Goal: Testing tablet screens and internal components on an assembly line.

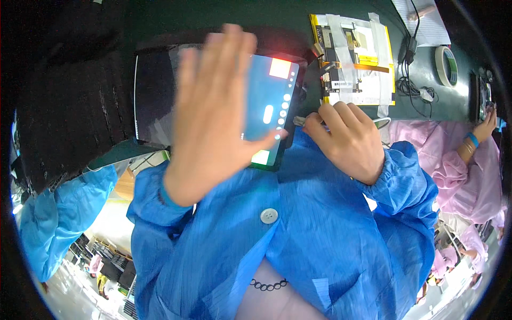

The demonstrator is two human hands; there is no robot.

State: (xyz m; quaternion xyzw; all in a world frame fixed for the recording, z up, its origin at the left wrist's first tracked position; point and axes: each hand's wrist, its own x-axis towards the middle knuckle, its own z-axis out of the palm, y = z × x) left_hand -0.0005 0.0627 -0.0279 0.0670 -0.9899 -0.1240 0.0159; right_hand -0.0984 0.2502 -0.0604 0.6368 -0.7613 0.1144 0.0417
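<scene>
A flat tablet screen [261, 101] lies on the dark green bench before me, dark on its left side and lit blue with round icons on its right. Over its middle, my left hand [210, 117] is spread with fingers stretched out, slightly blurred, hiding part of the display. Whether the palm touches the glass, I cannot tell. Beside the screen's right edge, my right hand [344, 136] is closed, with a small pale cable plug [300, 121] between thumb and forefinger. A white cable [382, 122] shows behind that hand.
Right of the screen lies a taped board assembly [368, 58] with yellow edges and an orange ribbon. Farther right are a black cable [408, 88], a tape roll [446, 66] and a paper sheet [424, 21]. Black material [64, 106] covers the left. A co-worker's hand [486, 125] is at far right.
</scene>
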